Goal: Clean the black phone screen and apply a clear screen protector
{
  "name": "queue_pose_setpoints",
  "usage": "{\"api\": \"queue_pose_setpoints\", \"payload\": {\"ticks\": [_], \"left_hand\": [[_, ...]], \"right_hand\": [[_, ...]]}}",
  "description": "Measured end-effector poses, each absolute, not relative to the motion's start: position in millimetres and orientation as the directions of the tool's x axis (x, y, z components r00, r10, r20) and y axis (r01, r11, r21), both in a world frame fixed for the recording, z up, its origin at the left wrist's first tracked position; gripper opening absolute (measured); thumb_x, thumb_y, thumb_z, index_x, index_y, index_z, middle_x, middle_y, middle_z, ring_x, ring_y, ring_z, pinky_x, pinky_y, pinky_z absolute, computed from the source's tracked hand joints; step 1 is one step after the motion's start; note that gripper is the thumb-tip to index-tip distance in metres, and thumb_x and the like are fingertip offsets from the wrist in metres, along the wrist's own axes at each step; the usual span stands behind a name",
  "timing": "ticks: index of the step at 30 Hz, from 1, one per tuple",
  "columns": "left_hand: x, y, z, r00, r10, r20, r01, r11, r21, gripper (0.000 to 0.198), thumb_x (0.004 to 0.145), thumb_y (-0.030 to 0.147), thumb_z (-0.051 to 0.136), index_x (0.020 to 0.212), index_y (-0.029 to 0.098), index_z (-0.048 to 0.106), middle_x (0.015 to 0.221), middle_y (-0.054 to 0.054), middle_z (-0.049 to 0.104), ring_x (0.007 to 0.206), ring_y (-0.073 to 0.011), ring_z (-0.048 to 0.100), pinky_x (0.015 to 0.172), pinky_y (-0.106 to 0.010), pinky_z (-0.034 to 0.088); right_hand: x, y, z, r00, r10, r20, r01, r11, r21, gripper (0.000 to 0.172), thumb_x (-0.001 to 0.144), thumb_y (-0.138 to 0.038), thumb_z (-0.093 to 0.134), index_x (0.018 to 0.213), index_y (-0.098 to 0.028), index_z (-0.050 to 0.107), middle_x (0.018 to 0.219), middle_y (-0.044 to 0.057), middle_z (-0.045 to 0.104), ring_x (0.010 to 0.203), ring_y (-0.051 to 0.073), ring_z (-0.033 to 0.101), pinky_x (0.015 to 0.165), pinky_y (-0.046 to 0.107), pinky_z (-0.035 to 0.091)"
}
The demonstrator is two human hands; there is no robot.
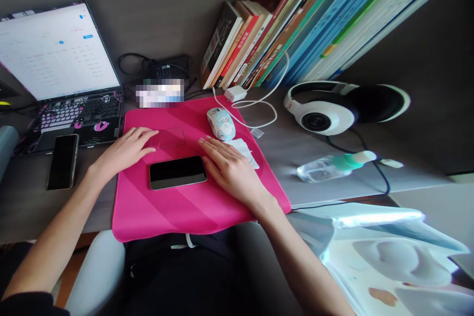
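l hand (135, 145): half-curled at clear sheet (172, 137) edge; grip can't tell
r hand (229, 164): flat, empty
phone (178, 173): blk, btwn hands, on pink mat (215, 207)

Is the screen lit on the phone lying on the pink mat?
No, the phone on the mat looks black across its front.

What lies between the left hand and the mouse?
In the head view, a thin, clear rectangular piece lies on the pink mat between the left hand and the mouse.

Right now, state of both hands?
Left hand: at the clear sheet; can't tell if gripping.
Right hand: open, palm down beside the phone.
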State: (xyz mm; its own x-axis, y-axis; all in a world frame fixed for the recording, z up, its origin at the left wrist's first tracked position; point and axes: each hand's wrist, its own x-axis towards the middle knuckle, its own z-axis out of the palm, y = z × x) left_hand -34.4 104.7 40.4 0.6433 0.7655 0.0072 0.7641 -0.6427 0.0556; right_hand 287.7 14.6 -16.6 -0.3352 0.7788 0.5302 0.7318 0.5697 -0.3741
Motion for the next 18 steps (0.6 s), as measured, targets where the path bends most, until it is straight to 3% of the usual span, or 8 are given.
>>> {"api": "queue_pose_setpoints", "payload": {"ticks": [4,8,12,15,18], "left_hand": [[-29,106,39,0.665,0.746,0.033,0.746,-0.663,-0.056,0.055,0.110,0.040,0.048,0.161,0.020,0.048,0.141,-0.017,0.064,0.128,-0.0320,0.063,0.111,-0.048,0.051],[-21,109,39,0.659,0.748,0.079,0.752,-0.655,-0.075,0.053,0.104,0.032,0.055,0.157,0.023,0.054,0.134,-0.017,0.068,0.119,-0.0330,0.069,0.104,-0.047,0.055],[-15,115,43,0.604,0.789,0.111,0.796,-0.595,-0.107,0.048,0.102,0.019,0.048,0.149,0.022,0.058,0.132,-0.013,0.071,0.103,-0.0275,0.075,0.090,-0.038,0.057],[-15,121,45,0.514,0.831,0.210,0.852,-0.523,-0.017,0.044,0.098,0.012,0.046,0.138,0.020,0.064,0.133,-0.011,0.069,0.090,-0.0223,0.075,0.081,-0.034,0.055],[-16,123,47,0.462,0.837,0.293,0.839,-0.520,0.162,0.034,0.101,0.014,0.046,0.126,0.020,0.068,0.130,-0.010,0.070,0.093,-0.0193,0.073,0.083,-0.032,0.055]], "right_hand": [[286,15,-18,-0.366,0.780,0.508,0.729,0.580,-0.364,0.043,0.110,-0.021,0.048,0.151,-0.013,0.063,0.148,0.017,0.070,0.144,0.030,0.062,0.118,0.051,0.056],[286,14,-17,-0.374,0.779,0.503,0.718,0.586,-0.374,0.046,0.110,-0.021,0.048,0.155,-0.015,0.059,0.150,0.017,0.068,0.146,0.030,0.060,0.119,0.053,0.054],[286,14,-15,-0.387,0.778,0.495,0.709,0.594,-0.379,0.048,0.112,-0.028,0.050,0.159,-0.018,0.055,0.151,0.017,0.068,0.147,0.031,0.059,0.119,0.054,0.055],[286,14,-14,-0.402,0.770,0.496,0.700,0.608,-0.376,0.051,0.112,-0.032,0.050,0.161,-0.018,0.052,0.154,0.016,0.065,0.150,0.031,0.056,0.120,0.055,0.054],[286,14,-13,-0.403,0.763,0.506,0.698,0.613,-0.369,0.053,0.113,-0.031,0.049,0.164,-0.017,0.047,0.156,0.017,0.063,0.151,0.031,0.054,0.121,0.053,0.053]]}}
